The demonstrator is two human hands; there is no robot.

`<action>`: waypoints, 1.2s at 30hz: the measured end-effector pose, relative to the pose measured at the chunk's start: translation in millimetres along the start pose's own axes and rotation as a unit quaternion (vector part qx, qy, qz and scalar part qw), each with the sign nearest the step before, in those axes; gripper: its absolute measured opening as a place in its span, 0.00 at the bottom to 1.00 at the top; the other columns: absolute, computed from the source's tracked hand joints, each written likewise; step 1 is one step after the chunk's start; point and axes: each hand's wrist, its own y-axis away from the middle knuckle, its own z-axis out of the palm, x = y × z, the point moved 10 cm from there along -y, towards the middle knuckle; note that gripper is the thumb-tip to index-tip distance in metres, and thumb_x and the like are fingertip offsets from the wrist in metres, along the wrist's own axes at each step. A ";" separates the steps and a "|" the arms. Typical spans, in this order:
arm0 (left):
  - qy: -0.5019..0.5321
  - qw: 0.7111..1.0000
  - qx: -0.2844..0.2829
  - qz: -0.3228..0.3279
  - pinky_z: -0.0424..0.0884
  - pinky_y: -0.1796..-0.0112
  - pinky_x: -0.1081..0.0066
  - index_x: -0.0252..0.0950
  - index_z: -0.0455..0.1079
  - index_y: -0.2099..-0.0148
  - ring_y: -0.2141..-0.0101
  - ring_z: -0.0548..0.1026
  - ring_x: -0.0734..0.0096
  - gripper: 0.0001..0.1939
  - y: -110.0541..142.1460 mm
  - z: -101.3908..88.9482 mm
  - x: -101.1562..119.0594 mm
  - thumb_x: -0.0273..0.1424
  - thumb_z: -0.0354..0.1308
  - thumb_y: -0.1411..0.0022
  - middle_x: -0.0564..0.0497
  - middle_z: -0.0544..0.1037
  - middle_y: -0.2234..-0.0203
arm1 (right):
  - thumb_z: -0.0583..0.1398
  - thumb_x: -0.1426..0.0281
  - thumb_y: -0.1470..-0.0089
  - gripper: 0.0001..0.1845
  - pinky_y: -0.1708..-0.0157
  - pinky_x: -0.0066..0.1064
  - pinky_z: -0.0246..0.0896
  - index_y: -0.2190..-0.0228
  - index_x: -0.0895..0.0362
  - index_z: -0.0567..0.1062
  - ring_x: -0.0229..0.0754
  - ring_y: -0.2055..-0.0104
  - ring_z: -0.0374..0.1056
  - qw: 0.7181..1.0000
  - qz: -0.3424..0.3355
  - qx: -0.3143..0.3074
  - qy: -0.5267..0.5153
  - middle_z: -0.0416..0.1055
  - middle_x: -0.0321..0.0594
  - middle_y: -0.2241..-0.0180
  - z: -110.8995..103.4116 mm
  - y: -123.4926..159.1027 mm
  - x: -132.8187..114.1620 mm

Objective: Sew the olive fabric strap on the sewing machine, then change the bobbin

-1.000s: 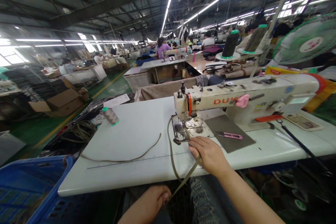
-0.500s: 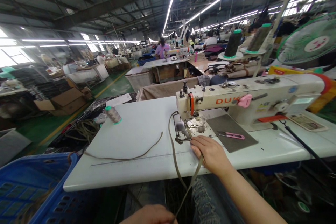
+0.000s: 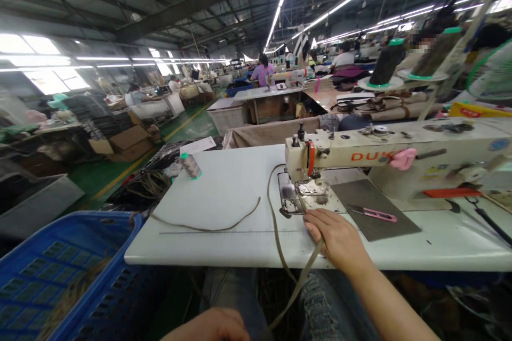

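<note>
My right hand [image 3: 336,237] lies at the front of the needle plate of a white sewing machine [image 3: 384,152]. Its fingers are together, holding a narrow olive-grey fabric strip [image 3: 306,274] that leads under the presser foot. From the hand the strip bows down past the table edge toward my lap. At the bottom edge my left hand [image 3: 208,325] is curled shut; its fingertips are out of frame, so what it holds is hidden. Another length of strip [image 3: 276,224] loops left of the needle plate. A thin cord [image 3: 216,230] lies on the white table [image 3: 224,186].
Pink-handled thread snips [image 3: 376,214] rest on a dark grey sheet [image 3: 372,197] right of my hand. A thread cone [image 3: 190,166] stands at the table's back left. Beside the table's left end is a blue plastic basket [image 3: 120,256] containing strips. Co-workers sit farther back.
The view has swung left, so the scene sits farther right. The strip below my right hand was fairly straight toward my left hand and now bows slackly. My right hand stays at the needle plate.
</note>
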 end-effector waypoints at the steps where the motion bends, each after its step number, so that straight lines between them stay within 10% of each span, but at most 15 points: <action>1: -0.001 1.000 -0.005 0.013 0.72 0.47 0.69 0.46 0.84 0.50 0.50 0.79 0.60 0.28 -1.7 1.4 4.9 0.60 0.56 0.29 0.49 0.82 0.53 | 0.52 0.62 0.23 0.22 0.47 0.42 0.74 0.54 0.55 0.85 0.50 0.50 0.80 1.000 -0.008 0.002 0.001 0.85 0.42 0.52 0.5 0.3 -0.3; 5: 0.008 0.997 -0.018 0.077 0.73 0.51 0.65 0.41 0.85 0.52 0.54 0.80 0.57 0.35 -7.3 -2.0 19.5 0.63 0.50 0.29 0.44 0.84 0.59 | 0.51 0.61 0.23 0.23 0.45 0.42 0.72 0.54 0.56 0.84 0.50 0.50 0.80 0.999 -0.036 0.007 -0.001 0.85 0.43 0.53 3.9 -0.1 -0.8; 24: -0.012 0.998 -0.064 0.010 0.71 0.49 0.68 0.41 0.83 0.52 0.54 0.78 0.62 0.22 -2.6 2.8 -1.1 0.48 0.52 0.23 0.48 0.80 0.58 | 0.52 0.61 0.23 0.23 0.44 0.42 0.71 0.53 0.57 0.85 0.51 0.49 0.78 0.998 0.017 -0.041 -0.036 0.84 0.44 0.50 5.9 -2.7 -0.8; 36: -0.112 0.964 -0.003 -0.241 0.73 0.50 0.62 0.35 0.79 0.45 0.50 0.80 0.50 0.22 13.3 -13.9 -146.0 0.36 0.58 0.40 0.41 0.84 0.51 | 0.53 0.61 0.24 0.21 0.43 0.43 0.71 0.52 0.57 0.85 0.51 0.48 0.78 0.998 0.025 -0.039 -0.040 0.84 0.44 0.50 6.4 0.6 1.7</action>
